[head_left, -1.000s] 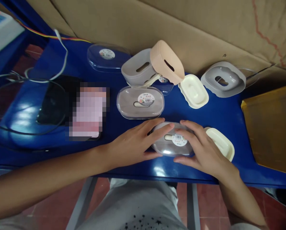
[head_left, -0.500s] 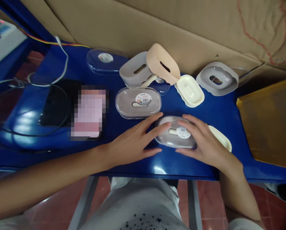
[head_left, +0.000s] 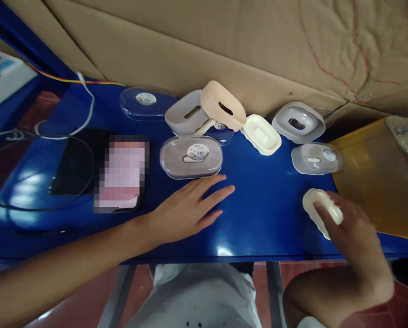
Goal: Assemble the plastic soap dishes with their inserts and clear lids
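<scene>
My right hand (head_left: pixel 356 232) grips a cream tray with a raised middle (head_left: pixel 318 205), thumb and fingers round its ridge, at the right front of the blue table. My left hand (head_left: pixel 186 209) lies with fingers spread, holding nothing, just below a grey box under a clear lid with a label (head_left: pixel 176 157). Another grey box with a clear lid (head_left: pixel 308 157) sits at the right, by the yellow-brown package. A second cream tray (head_left: pixel 262 135) lies further back, beside a peach shell (head_left: pixel 220 105). A grey shell (head_left: pixel 186 116) rests under the peach one.
A clear lid (head_left: pixel 147 105) and an upturned grey shell (head_left: pixel 297 122) lie at the back of the blue table (head_left: pixel 255 196). Left are a phone (head_left: pixel 121 173), a dark device (head_left: pixel 74 164) and cables. The yellow-brown package (head_left: pixel 371 182) bounds the right side.
The lidded box that was between my hands now sits at the right beside the package. My right hand has moved right and taken hold of the cream tray. My left hand has barely moved.
</scene>
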Motion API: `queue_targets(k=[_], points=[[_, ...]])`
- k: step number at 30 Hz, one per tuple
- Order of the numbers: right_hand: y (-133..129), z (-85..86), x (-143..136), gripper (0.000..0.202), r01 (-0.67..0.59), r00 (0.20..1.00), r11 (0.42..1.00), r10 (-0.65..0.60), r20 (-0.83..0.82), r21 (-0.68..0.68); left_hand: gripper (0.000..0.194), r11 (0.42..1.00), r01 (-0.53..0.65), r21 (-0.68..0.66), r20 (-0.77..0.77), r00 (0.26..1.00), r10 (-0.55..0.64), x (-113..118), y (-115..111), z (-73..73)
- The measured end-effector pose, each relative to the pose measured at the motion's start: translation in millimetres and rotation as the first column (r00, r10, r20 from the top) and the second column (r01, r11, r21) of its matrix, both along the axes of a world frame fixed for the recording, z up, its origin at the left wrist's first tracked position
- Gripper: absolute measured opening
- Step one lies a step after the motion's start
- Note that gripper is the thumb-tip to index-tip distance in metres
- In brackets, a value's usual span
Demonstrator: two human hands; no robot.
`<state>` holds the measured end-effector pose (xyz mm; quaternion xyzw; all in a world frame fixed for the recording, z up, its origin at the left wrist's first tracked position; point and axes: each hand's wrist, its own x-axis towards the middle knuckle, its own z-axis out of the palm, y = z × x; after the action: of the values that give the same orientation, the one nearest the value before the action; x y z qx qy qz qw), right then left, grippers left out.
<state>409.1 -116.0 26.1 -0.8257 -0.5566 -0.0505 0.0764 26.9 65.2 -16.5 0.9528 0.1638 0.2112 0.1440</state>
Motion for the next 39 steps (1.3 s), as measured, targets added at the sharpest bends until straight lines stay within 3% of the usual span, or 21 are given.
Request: queue_targets(k=[2,5,8,10,13,15,18,21,26,30,33,35,37,39], points=[[-17.0,-11.6,-10.0,0.050,-0.016,1.000,1.000,0.016,-0.017,-0.027,0.045,1.000,0.009,-0.002,-0.009,1.000,-0.009,-0.5,0.1,0.5],[-17.7,-16.7,-45.6,0.047,-0.241,0.966,0.970,0.237,-0.104,-0.027,0.045,0.999,0.047,-0.002,-0.022,0.999,-0.047,-1.2,-2.0,1.0],[11.7,-0.8,-78.6,0.060,-0.500,0.838,0.865,0.471,-0.277,-0.041,0.048,0.992,0.123,-0.019,-0.051,0.991,-0.124,-1.5,-4.2,1.4],[42.8,12.8,-80.3,0.063,-0.547,0.804,0.837,0.528,-0.273,0.009,0.050,0.983,0.183,-0.030,-0.083,0.979,-0.185,-1.4,-4.6,2.0],[97.0,21.9,-50.9,0.058,-0.477,0.869,0.863,0.492,-0.059,0.166,0.053,0.975,0.221,-0.032,-0.143,0.964,-0.224,-0.8,-4.0,3.4],[129.9,18.8,-24.5,0.069,-0.334,0.941,0.924,0.318,0.113,0.187,0.051,0.974,0.225,-0.025,-0.167,0.960,-0.226,-0.4,-3.4,4.6],[157.7,9.2,0.8,0.067,-0.151,0.978,0.978,0.127,0.167,0.144,0.045,0.973,0.230,0.002,-0.157,0.961,-0.227,-0.2,-3.7,5.9],[158.1,2.8,5.4,0.058,-0.078,0.991,0.971,0.052,0.123,0.224,0.043,0.984,0.177,0.030,-0.107,0.979,-0.173,-0.3,-4.8,4.8],[152.7,-5.7,10.2,0.045,-0.170,0.985,0.914,0.163,0.049,0.368,0.036,0.997,0.065,0.030,-0.042,0.997,-0.064,-0.1,-4.7,0.2],[159.7,-12.8,20.4,0.054,-0.220,0.959,0.931,0.261,-0.113,0.291,0.024,0.998,0.059,0.008,-0.048,0.997,-0.059,0.7,-3.8,0.4],[154.9,-7.5,15.2,0.050,-0.163,0.975,0.935,0.202,-0.093,0.316,0.021,0.999,0.045,0.005,-0.036,0.998,-0.045,1.0,-3.8,0.9],[143.4,3.1,1.6,0.048,-0.130,0.984,0.889,0.170,-0.054,0.440,0.026,1.000,0.029,0.006,-0.022,0.999,-0.029,1.1,-3.8,0.0],[127.1,17.1,-19.2,0.045,-0.204,0.967,0.836,0.254,-0.031,0.509,0.039,1.000,-0.002,-0.003,-0.007,1.000,0.002,1.3,-3.5,-1.4],[110.1,30.2,-43.8,0.038,-0.439,0.873,0.810,0.487,-0.030,0.390,0.054,0.999,-0.043,-0.028,0.007,0.999,0.043,1.5,-3.2,-2.4]])
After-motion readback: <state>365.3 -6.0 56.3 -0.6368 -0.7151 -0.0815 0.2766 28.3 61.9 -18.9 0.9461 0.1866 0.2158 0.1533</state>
